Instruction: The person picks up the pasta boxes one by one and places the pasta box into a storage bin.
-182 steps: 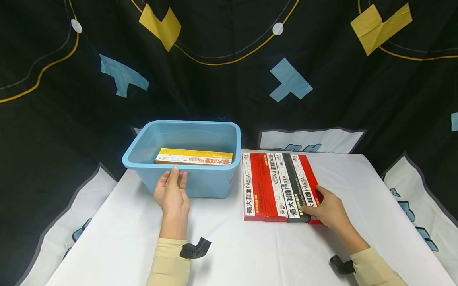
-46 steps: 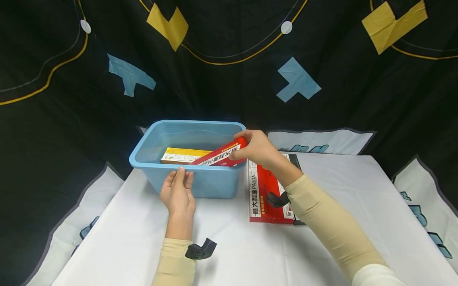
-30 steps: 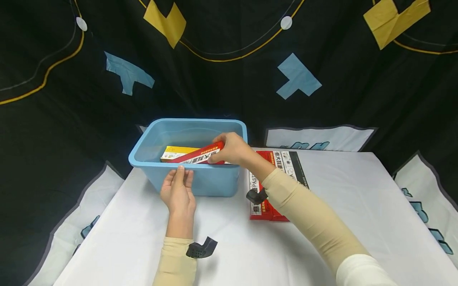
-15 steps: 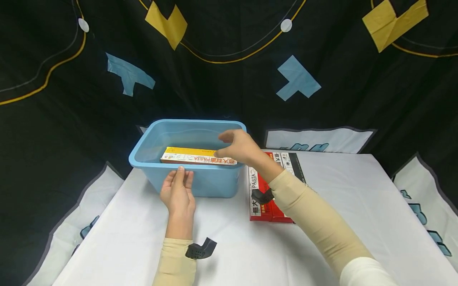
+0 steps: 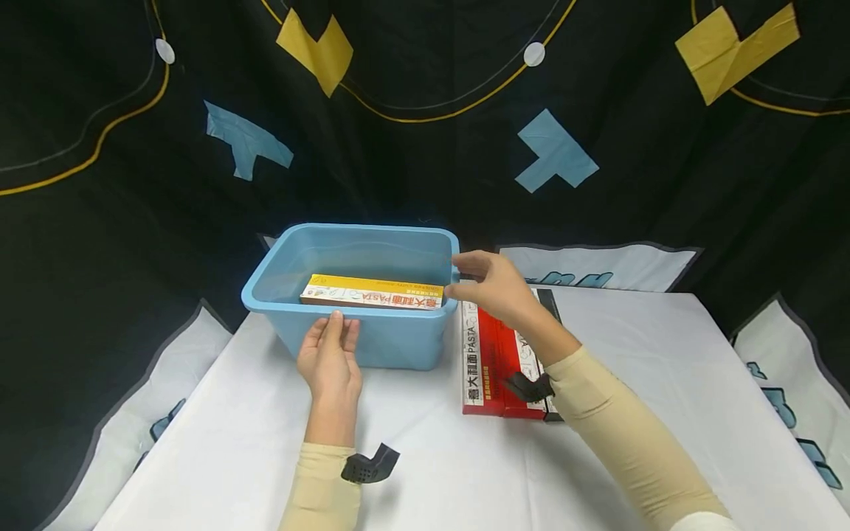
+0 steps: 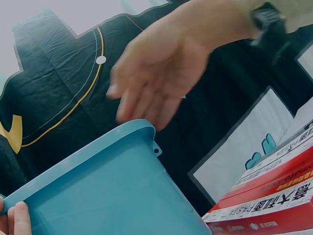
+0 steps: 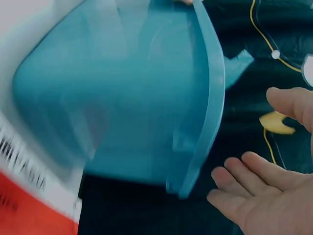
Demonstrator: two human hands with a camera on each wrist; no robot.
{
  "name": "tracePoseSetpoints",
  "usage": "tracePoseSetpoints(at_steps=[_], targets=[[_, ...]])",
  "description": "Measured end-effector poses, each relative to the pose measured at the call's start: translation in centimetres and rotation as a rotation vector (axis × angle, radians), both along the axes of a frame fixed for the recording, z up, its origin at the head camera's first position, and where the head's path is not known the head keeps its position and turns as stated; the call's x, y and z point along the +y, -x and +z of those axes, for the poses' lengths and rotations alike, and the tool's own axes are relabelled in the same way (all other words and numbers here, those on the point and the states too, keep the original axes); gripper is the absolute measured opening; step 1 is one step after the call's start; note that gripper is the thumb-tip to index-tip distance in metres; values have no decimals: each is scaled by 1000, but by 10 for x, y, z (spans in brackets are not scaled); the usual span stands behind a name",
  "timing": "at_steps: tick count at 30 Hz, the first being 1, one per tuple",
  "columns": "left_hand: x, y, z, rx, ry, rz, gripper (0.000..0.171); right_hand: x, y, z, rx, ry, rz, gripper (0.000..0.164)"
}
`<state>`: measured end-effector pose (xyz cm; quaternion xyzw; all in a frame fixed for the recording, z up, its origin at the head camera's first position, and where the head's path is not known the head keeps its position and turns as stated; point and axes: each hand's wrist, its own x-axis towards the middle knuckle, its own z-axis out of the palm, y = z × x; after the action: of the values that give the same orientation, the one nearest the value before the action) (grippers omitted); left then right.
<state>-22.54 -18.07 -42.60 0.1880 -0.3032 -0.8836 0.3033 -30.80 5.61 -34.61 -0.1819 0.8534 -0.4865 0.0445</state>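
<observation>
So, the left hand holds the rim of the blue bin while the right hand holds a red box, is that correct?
No: the right hand is empty, as the right wrist view shows. The left hand does hold the blue bin by its rim.

Can count 1 blue bin w/ 1 yellow box visible inside; cannot tell hidden qty. On table, can see 2 red boxes + 1 black box, i.e. 3 pcs. Also note 1 left hand + 1 right hand, 2 sleeves, 2 black wrist devices. On bkgd. curtain, can find 2 yellow patches, 2 light-blue patches, 2 white dots.
</observation>
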Motion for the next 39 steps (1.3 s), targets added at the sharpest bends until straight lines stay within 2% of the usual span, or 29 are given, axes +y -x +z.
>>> tracePoseSetpoints(at_steps=[5,8,10,13,17,22,25,30,36,39], targets=[[1,-1,1,7,-3,-6,33,48,-12,-17,84,-4,-121,67],[1,-1,1,-2,4,-10,33,78,-20,-31,130,-48,-192,69],[1,-1,1,-14,2,-9,35,96,-27,-42,127,-99,-232,72],[1,0,1,-24,0,-5,35,117,-39,-62,87,-211,-276,77],[1,0,0,-11,-2,0,34,134,-53,-90,2,-344,-288,91],[2,0,1,-14,-1,12,33,144,-61,-118,-76,-410,-276,105],[3,0,1,-13,-15,17,32,147,-62,-126,-78,-432,-272,109],[2,0,-2,-14,-5,19,31,151,-60,-133,-81,-456,-264,103],[2,0,-2,-15,-7,14,33,158,-61,-131,-127,-477,-263,103],[2,1,-2,-9,0,17,32,161,-62,-128,-123,-499,-271,97]])
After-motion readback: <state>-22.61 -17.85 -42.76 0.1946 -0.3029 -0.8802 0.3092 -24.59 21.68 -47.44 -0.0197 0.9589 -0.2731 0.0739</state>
